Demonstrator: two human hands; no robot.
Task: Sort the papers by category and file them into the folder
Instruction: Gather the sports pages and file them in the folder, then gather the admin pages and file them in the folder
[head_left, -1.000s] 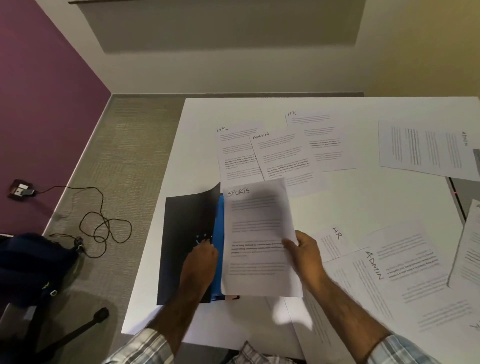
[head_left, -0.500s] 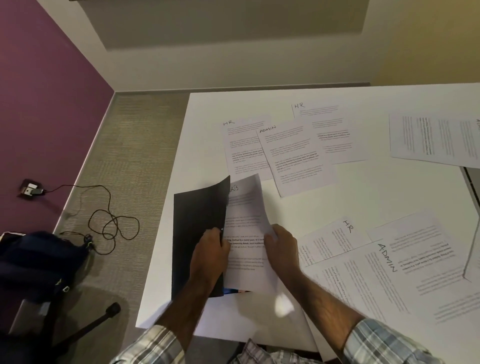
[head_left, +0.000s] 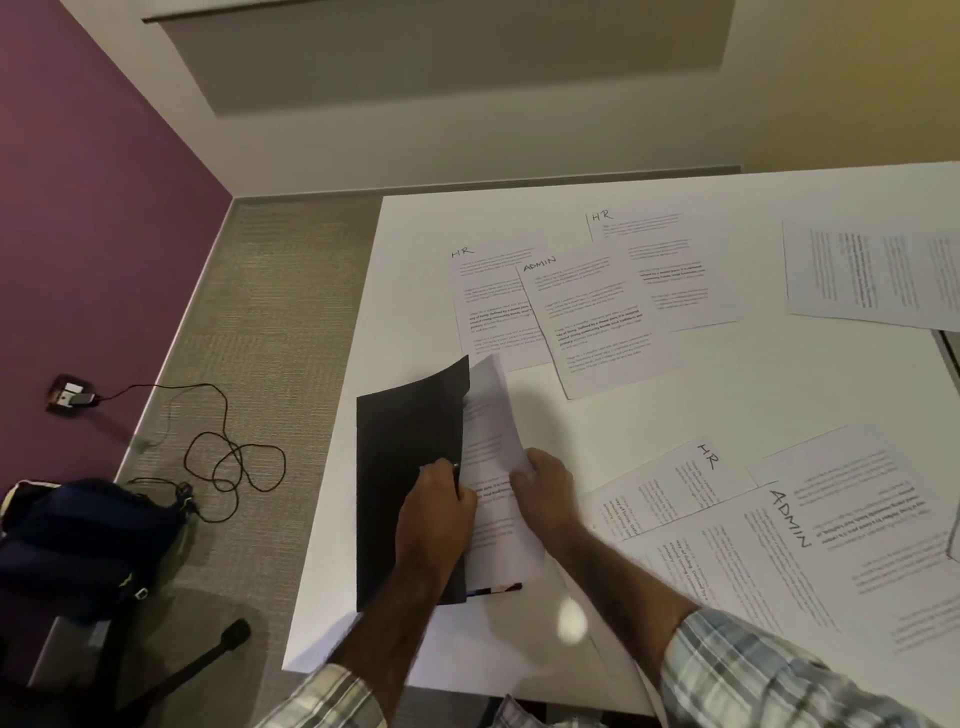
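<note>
Now the left hand (head_left: 439, 512) pinches the black folder cover (head_left: 410, 467) at its right edge while the right hand (head_left: 545, 491), at three o'clock of it, grips the curled sheet (head_left: 491, 431) tucked under that cover, on the white table (head_left: 727, 410) with other papers (head_left: 597, 312) lying loose toward twelve o'clock.

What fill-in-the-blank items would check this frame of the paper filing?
1. The folder cover held by the left hand is coloured ____.
2. The sheet overlapping two HR pages at the table's far side is headed ____.
3. The right hand rests on a sheet tucked partly under the ____.

Missing: black; ADMIN; folder cover
</note>
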